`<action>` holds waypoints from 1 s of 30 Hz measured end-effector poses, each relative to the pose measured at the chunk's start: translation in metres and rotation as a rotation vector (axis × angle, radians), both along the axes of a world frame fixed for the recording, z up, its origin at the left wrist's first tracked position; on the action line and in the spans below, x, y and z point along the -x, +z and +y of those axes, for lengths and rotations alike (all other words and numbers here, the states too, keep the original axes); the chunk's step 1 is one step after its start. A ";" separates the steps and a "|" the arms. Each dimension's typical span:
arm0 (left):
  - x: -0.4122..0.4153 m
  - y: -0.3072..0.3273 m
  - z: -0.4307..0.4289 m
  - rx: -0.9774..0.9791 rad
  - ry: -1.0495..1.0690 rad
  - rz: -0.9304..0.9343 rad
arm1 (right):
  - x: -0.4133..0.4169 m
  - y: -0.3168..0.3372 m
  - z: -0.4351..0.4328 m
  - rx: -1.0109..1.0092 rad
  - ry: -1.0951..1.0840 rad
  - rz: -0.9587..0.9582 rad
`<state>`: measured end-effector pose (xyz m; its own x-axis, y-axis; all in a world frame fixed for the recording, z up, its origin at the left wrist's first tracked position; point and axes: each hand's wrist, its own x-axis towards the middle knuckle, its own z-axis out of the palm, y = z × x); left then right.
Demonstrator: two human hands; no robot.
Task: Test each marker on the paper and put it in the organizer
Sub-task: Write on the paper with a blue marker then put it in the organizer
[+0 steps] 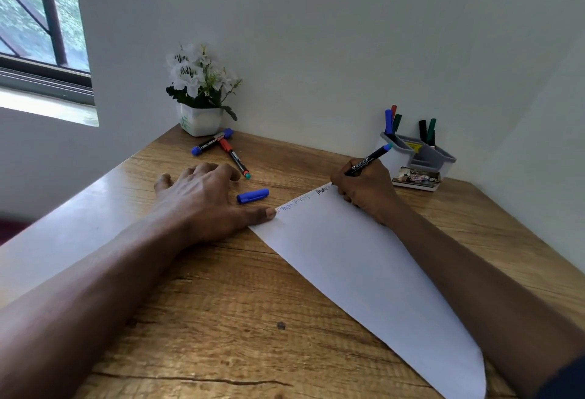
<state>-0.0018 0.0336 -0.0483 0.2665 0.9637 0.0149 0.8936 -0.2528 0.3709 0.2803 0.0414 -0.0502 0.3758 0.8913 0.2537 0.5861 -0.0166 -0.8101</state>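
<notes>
A white sheet of paper (357, 259) lies across the wooden table (221, 319), with several written words along its far edge. My right hand (364, 191) grips a black marker with a blue end (368, 159), its tip down at the paper's far corner. My left hand (205, 199) rests flat on the table, thumb pressing the paper's left corner. A loose blue cap (253, 195) lies just past that thumb. A blue-capped marker (211, 143) and a red-capped marker (235, 158) lie beyond my left hand. The grey organizer (421, 153) stands at the back right with several markers upright in it.
A white pot of white flowers (200, 94) stands in the back corner against the wall. A small printed box (416, 178) lies in front of the organizer. A window (38, 18) is at the upper left. The table's left edge runs diagonally.
</notes>
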 end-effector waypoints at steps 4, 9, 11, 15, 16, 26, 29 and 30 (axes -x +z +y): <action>0.000 0.000 0.000 -0.005 0.003 0.007 | -0.001 0.001 -0.001 0.000 -0.009 0.001; -0.001 0.001 -0.001 0.004 0.003 0.014 | 0.000 0.000 0.000 0.005 -0.029 0.000; 0.000 0.001 -0.001 0.005 0.001 0.016 | 0.000 0.000 0.000 -0.004 -0.049 0.017; 0.000 0.001 0.000 0.003 -0.002 0.021 | 0.001 0.001 0.000 0.015 -0.043 0.011; 0.000 0.001 0.000 0.002 0.000 0.019 | 0.001 0.001 0.001 0.013 -0.043 0.004; 0.000 0.000 0.001 -0.004 0.001 -0.005 | 0.001 -0.002 0.003 0.009 -0.076 0.029; 0.000 0.000 0.000 -0.009 -0.006 -0.023 | 0.000 -0.002 0.003 -0.024 -0.105 0.156; 0.001 0.000 0.000 -0.010 -0.007 -0.029 | -0.001 -0.001 0.003 -0.051 -0.109 0.221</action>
<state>-0.0025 0.0338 -0.0487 0.2727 0.9615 0.0326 0.8807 -0.2631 0.3939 0.2809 0.0446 -0.0515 0.5204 0.8305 0.1985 0.3912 -0.0253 -0.9199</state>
